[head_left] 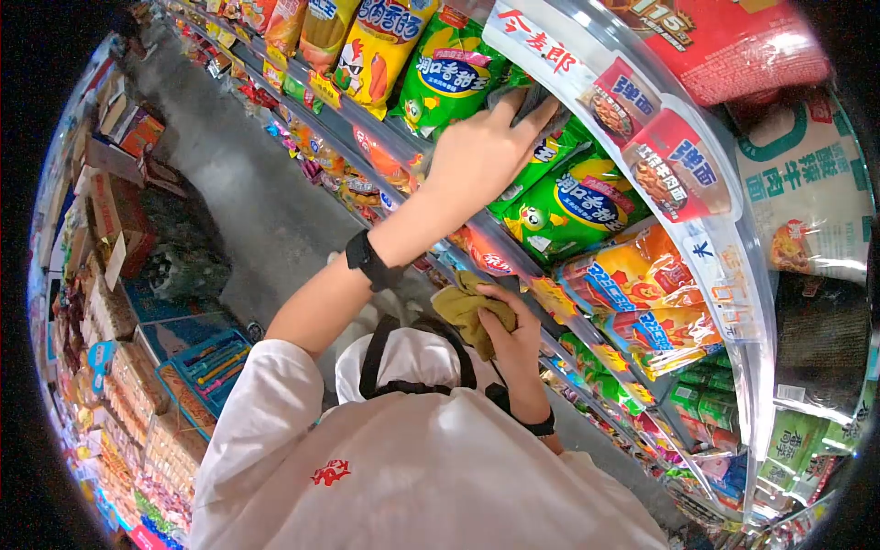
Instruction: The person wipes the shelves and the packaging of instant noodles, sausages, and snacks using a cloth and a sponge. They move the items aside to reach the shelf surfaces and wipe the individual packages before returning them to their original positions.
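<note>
My left hand [481, 156], with a black band on its wrist, reaches over the shelf among green snack bags. Its fingers press round a dark grey cloth [530, 103], partly hidden behind them. A green corn-pattern bag [451, 75] lies just to its left, and another green bag [587, 203] sits below and to the right. Lower down, close to my body and in front of the shelf edge, my right hand [515, 341] grips a crumpled olive cloth [469, 312]. Its wrist also wears a dark band.
A curved price strip [632, 137] with noodle pictures runs above the bags. Yellow sausage packs [383, 46] and orange packs [642, 275] share the shelf. Lower shelves hold more packets. Across the grey floor [240, 174] stand cartons [119, 215] and a blue tray [206, 371].
</note>
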Available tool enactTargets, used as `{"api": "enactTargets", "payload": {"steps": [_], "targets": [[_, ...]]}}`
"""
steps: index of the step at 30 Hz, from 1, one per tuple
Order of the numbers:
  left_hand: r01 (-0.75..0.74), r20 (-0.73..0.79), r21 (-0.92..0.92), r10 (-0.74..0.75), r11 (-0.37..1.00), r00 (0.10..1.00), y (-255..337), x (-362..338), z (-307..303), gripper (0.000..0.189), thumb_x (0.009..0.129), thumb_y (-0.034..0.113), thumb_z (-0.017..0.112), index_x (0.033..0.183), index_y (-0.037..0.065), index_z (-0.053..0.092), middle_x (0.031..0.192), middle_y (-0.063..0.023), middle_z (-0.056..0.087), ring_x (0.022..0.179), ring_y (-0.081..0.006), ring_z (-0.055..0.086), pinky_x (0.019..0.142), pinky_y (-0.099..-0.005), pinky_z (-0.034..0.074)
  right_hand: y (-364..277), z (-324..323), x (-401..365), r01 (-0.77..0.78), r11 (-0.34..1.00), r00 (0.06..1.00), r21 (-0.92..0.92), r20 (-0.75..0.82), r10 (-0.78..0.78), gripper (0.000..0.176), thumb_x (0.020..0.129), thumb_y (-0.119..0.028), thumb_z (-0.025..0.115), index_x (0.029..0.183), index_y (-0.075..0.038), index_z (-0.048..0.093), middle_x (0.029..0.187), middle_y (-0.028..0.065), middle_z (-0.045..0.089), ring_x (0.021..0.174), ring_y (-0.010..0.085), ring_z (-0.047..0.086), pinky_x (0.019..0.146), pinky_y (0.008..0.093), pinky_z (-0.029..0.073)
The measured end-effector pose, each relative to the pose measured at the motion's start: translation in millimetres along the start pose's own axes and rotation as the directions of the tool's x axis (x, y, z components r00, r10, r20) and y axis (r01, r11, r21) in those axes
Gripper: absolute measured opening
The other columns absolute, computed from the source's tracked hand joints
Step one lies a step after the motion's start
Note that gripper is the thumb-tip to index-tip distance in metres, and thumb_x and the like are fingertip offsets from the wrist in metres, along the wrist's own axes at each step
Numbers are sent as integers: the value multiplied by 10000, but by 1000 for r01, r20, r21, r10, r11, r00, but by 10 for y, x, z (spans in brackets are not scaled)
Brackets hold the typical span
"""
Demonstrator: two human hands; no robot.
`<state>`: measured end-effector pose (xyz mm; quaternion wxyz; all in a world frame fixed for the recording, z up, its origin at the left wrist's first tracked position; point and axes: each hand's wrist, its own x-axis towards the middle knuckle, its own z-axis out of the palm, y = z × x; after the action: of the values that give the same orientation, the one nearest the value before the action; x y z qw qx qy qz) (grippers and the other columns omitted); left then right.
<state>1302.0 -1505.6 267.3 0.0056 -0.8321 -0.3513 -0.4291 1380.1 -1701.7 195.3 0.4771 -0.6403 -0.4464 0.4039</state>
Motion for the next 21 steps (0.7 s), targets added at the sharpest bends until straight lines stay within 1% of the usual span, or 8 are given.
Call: {"api": "enactTargets", "payload": {"steps": [4,8,11,14,17,18,20,21], "targets": [[-31,71,81,26,996,997,64,-217,-66,483,700,145,598,1170,124,488,1003,-104,533,653,-208,602,514,-293,498,35,7,1,-2,1000,1000,11,8,2,265,756,14,557,1018,-10,592,992,58,604,885,101,546,780,228,431],[30,146,2,-30,1000,989,88,-455,-65,516,689,136,611,1186,126,474,1029,-113,529,675,-216,614,510,-301,496,-37,6,32,-68,998,998,-16,-3,68,265,754,19,551,1015,-5,590,996,67,605,895,104,546,794,231,427],[126,287,-2,-120,992,950,87,-576,-86,558,706,146,609,1236,209,447,1120,-107,513,667,-265,613,546,-336,511,-43,20,70,-17,999,1000,-31,11,17,265,755,21,550,1015,-3,589,999,69,605,889,105,548,792,231,427],[187,356,-85,-145,979,923,66,-631,-95,548,717,138,592,1239,219,447,1117,-109,515,715,-278,611,570,-343,515,-49,55,70,-73,996,997,57,17,72,285,716,2,574,997,-42,600,986,88,609,923,166,561,835,272,420],[97,54,-166,-89,981,995,96,-455,-167,490,719,155,603,1191,179,477,1022,-77,519,664,-243,599,535,-326,501,10,54,41,-41,999,999,34,12,41,271,754,34,547,1019,-7,588,984,50,601,872,97,544,777,216,427],[99,59,-169,-90,981,994,110,-341,-182,490,719,155,603,1191,179,477,1022,-77,519,664,-243,599,535,-326,501,8,55,36,-37,998,999,49,9,37,274,753,38,545,1020,-8,589,979,47,599,869,96,544,776,214,426],[-103,-125,-116,88,988,988,128,-103,-174,505,695,172,631,1179,182,485,1032,-70,517,691,-221,599,539,-308,500,1,56,17,-35,997,999,65,7,35,278,752,41,542,1021,-10,589,973,45,598,866,95,543,776,212,425],[-163,-126,-93,150,982,981,119,-8,-126,504,663,176,655,1146,181,511,1031,-69,515,708,-192,599,535,-288,498,-7,49,12,-48,997,999,60,-1,48,279,753,42,539,1023,-10,588,974,46,597,868,96,542,778,214,425]]}}
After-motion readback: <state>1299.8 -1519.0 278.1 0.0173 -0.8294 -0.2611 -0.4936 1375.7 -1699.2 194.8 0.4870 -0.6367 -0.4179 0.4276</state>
